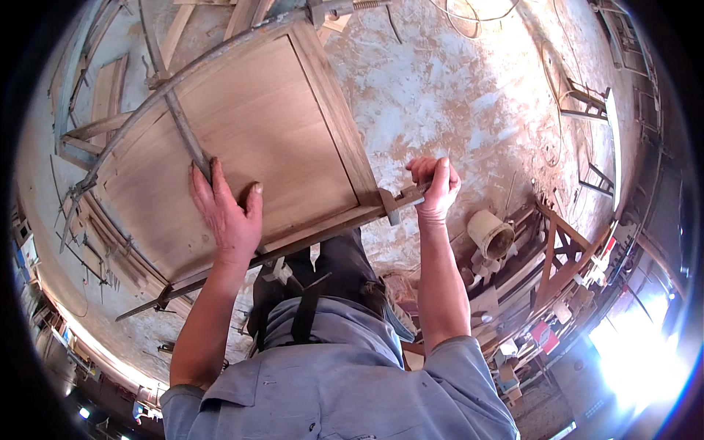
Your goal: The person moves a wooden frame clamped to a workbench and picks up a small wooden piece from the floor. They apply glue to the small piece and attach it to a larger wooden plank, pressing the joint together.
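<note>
A framed wooden panel [282, 139] lies in front of me, with metal bar clamps along its near and far edges. My left hand [229, 216] rests flat on the panel with its fingers apart. Its fingertips touch or nearly touch a metal bar [182, 121] that crosses the panel. My right hand [438, 187] is closed around the screw end of the near bar clamp [391, 207], thumb up. That clamp's jaw sits against the panel's near right corner. Along the far edge runs another bar clamp [249, 37], its screw end at the top.
A pale bucket [490, 235] stands to the right, beside timber pieces and a wooden trestle [561, 249]. More clamps [92, 257] and wood strips lie to the left. Thin cables [477, 15] trail over the paint-marked floor [440, 95]. Bright light comes in at the lower right.
</note>
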Demonstrator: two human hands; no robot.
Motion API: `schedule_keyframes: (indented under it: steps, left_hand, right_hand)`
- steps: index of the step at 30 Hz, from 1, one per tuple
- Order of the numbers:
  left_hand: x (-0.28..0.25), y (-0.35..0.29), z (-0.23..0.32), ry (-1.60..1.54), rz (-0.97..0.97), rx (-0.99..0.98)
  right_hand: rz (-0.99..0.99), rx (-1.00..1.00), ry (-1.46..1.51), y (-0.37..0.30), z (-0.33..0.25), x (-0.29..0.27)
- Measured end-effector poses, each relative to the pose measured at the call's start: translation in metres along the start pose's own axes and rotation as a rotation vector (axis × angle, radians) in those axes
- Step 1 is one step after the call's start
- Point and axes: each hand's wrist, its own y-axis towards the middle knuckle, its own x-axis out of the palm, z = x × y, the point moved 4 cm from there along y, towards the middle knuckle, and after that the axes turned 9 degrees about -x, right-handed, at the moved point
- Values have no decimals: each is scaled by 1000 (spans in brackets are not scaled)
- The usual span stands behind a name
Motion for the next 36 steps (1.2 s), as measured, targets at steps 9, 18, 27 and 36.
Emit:
schedule_keyframes:
  steps: [9,18,27,36]
  left_hand:
    - [-4,3,2,-7,13,22]
    - [-8,3,1,24,11,-21]
    - [-15,4,8,18,-5,-48]
    - [-43,80,-26,-19,253,-82]
  right_hand:
    - [63,137,57,-1,5,-8]
    - [2,262,-664,2,-19,-6]
    - [-63,531,-897,11,-40,-2]
    - [-368,-236,-1114,178,-59,126]
